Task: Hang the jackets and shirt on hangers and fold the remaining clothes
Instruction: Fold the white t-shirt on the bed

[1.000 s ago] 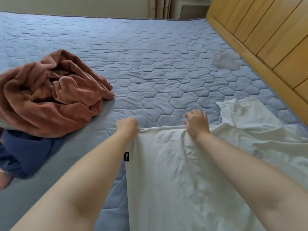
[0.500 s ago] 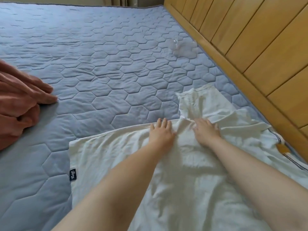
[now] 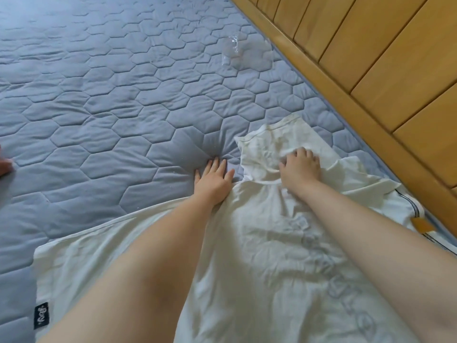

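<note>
Head camera looks down on a white T-shirt point(image 3: 259, 243) spread across a blue-grey quilted bed cover point(image 3: 111, 115), close to the wooden headboard point(image 3: 371, 70). The left hand point(image 3: 214, 180) lies flat with fingers straight, its heel on the shirt's upper edge and its fingertips on the quilt. The right hand point(image 3: 300, 167) rests on the crumpled sleeve, fingers curled into the cloth and bunching it. A black label point(image 3: 41, 315) sits at the shirt's near-left hem, and a clear plastic bag point(image 3: 237, 54) lies well beyond the hands.
</note>
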{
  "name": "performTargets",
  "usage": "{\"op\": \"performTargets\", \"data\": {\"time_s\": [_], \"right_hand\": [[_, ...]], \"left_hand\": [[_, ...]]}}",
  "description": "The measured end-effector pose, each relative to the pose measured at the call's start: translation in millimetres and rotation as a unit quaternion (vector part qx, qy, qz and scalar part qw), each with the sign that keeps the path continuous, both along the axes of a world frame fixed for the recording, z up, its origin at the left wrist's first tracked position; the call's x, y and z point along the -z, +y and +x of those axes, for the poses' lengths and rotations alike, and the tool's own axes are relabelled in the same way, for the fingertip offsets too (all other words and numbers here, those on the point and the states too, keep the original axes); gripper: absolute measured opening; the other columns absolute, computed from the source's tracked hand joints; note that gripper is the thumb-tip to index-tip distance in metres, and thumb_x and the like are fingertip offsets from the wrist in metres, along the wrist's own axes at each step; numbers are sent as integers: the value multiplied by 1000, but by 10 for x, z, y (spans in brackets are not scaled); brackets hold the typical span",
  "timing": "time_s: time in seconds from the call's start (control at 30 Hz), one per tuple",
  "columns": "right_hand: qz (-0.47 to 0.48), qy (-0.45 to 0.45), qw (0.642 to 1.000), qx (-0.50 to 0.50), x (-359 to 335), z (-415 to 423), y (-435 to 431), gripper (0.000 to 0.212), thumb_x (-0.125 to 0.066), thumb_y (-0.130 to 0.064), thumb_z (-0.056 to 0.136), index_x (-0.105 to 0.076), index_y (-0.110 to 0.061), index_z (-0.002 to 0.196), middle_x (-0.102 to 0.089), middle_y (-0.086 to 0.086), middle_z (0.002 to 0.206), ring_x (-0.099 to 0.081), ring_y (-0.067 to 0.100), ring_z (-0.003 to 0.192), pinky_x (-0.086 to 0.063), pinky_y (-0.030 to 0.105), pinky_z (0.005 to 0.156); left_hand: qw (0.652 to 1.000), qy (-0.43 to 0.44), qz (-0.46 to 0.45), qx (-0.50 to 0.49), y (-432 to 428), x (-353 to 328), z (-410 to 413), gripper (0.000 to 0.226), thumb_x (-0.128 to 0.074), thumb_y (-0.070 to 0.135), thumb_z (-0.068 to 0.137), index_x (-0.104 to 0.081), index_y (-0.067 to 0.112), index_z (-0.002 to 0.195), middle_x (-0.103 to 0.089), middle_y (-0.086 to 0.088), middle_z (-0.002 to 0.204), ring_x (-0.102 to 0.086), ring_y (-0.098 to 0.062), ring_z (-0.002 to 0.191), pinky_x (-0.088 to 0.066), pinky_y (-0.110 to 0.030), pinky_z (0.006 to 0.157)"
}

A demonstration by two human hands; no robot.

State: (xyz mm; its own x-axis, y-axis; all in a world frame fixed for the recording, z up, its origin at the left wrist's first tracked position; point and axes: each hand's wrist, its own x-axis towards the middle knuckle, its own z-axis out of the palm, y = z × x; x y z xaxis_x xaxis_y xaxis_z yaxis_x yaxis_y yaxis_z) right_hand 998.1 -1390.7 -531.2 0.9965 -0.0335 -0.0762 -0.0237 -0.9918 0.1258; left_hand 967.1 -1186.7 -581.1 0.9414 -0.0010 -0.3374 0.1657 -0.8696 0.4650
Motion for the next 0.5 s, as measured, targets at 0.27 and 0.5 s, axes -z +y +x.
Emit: {"op": "performTargets", "data": {"time_s": [0.27,0.5], "right_hand": [[160,108,976,96,111,835,-530,121,-73,-62,68,3,-16,151,-8,11,159,-18,29,144,-24,48,114],[221,102,965,98,442,1151,-666,140,-86,-60,45,-3,-20,150,-21,10,155,-30,31,140,-30,47,112]], "left_hand": [[998,-2,-40,-45,-58,40,521,58,-20,53,99,-17,28,152,-3,10,161,2,-8,147,10,-46,116],[982,-48,-101,-152,-192,-197,674,41,-39,51,95,-59,33,126,-46,-3,141,-35,-25,133,-19,-41,113]]}}
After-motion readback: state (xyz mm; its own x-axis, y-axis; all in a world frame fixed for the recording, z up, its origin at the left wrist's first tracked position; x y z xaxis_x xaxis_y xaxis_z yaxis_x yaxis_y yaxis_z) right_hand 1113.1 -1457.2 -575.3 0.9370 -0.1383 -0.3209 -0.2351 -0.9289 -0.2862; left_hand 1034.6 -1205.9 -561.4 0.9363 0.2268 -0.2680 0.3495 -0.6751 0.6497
